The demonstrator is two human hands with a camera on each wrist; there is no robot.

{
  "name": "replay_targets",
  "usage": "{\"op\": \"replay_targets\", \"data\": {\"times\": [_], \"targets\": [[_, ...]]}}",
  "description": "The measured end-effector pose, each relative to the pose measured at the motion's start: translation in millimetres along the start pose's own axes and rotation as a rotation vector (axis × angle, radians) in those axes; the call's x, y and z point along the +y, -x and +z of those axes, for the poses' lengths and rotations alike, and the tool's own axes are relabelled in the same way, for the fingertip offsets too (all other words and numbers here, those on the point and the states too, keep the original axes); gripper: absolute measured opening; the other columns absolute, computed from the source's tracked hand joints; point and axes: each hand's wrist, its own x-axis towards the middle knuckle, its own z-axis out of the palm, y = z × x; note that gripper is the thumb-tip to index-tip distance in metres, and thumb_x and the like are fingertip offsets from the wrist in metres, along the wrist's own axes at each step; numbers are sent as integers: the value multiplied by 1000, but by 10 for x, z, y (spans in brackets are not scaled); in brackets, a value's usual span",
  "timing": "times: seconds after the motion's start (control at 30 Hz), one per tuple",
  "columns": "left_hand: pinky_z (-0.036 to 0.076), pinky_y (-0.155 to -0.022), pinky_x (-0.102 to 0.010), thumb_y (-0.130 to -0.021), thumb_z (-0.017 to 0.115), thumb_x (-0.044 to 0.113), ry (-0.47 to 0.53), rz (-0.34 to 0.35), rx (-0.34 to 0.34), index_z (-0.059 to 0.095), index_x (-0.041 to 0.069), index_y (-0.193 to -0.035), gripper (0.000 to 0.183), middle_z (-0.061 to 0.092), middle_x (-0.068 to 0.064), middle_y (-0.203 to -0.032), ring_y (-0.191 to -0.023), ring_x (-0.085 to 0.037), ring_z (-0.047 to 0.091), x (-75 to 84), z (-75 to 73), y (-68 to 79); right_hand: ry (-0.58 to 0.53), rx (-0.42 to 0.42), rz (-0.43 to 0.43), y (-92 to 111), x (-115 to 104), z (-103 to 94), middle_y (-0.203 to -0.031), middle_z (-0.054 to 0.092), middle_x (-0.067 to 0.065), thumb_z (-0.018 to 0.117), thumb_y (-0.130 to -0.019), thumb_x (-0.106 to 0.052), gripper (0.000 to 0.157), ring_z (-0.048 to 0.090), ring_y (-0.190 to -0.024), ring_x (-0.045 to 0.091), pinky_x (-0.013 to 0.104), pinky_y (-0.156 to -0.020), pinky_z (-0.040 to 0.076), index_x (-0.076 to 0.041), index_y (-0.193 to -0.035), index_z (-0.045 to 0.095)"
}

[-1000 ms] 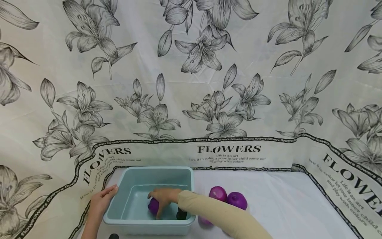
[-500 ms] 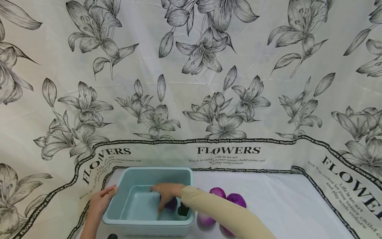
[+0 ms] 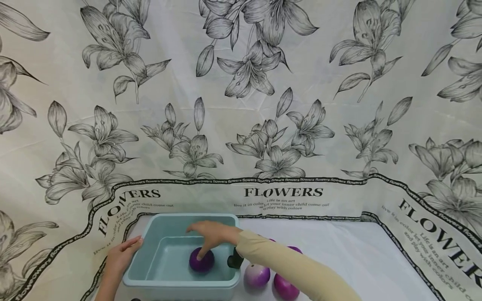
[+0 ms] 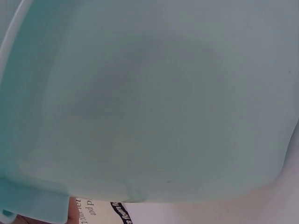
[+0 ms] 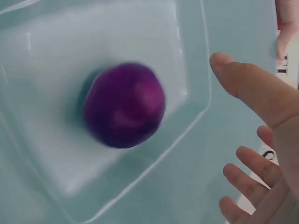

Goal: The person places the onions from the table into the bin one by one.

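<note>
A light blue plastic bin (image 3: 180,284) stands on the table at the left, with one round, dark purple onion (image 3: 205,266) on its floor. My right hand (image 3: 216,235) hovers over the bin with thumb and fingers spread. In the right wrist view the onion (image 5: 125,106) lies by itself, apart from the right hand (image 5: 289,149). My left hand (image 3: 121,256) holds the bin's left rim; in the left wrist view its fingers (image 4: 73,210) show only slightly behind the rim's tab (image 4: 37,205), and the bin's outer wall (image 4: 163,116) fills most of that view.
Several more purple onions sit right of the bin: a pale-topped onion (image 3: 257,276), a magenta onion (image 3: 285,288) and others partly behind the right sleeve (image 3: 286,263). A flower-printed cloth (image 3: 241,125) hangs behind the white table (image 3: 339,246).
The right hand held the onion inside the bin, shifted it rightward, then let go and rose. The onion now rests on the bin floor. The left hand keeps its place on the rim.
</note>
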Motion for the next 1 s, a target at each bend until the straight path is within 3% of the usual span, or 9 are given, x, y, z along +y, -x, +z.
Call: {"op": "replay_targets", "data": {"times": [0.43, 0.8, 1.0], "targets": [[29, -108, -61, -89, 60, 51, -11, -2, -2, 50, 0, -135, 69, 42, -25, -143, -134, -49, 33, 23, 1, 18, -66, 155, -21, 386, 167, -124, -142, 51, -3, 81, -77, -28, 73, 47, -133, 14, 28, -108, 39, -19, -141, 46], [30, -108, -60, -88, 60, 54, -24, 11, -17, 49, 0, -135, 72, 39, -25, -144, -135, -49, 32, 37, -23, 22, -40, 394, -70, 767, 380, -99, -132, 60, -2, 76, -81, -28, 55, 53, -125, 17, 37, -108, 39, -16, -132, 56], [29, -108, -61, -87, 60, 55, -41, -1, -32, 48, 1, -135, 73, 37, -27, -145, -134, -50, 31, 36, -46, 19, -2, 551, -79, 979, 492, 8, -127, 63, 0, 77, -79, -26, 52, 55, -123, 21, 42, -106, 41, -14, -126, 59]]}}
